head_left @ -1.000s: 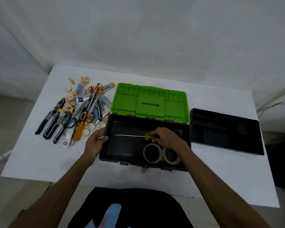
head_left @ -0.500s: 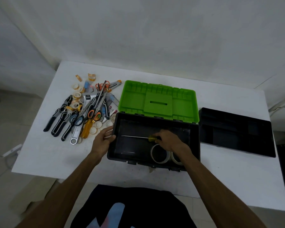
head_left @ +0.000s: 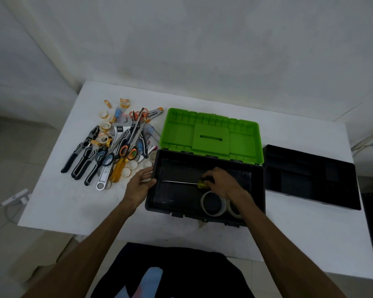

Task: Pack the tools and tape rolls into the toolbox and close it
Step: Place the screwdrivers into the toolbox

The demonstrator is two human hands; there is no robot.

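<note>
Little is changed since the earlier frames: the yellow-handled screwdriver [head_left: 199, 183] is still held low inside the black toolbox [head_left: 256, 190], its handle gripped by the curled fingers of the right hand [head_left: 221, 181], its shaft pointed left. Two tape rolls [head_left: 213, 203] are seen lying in the box just beneath that hand. The box's left rim is gripped by the left hand [head_left: 140, 183]. The green lid [head_left: 211, 135] is laid open behind. Pliers, scissors, a wrench [head_left: 105, 175] and small tape rolls are piled on the table [head_left: 73, 203] to the left.
</note>
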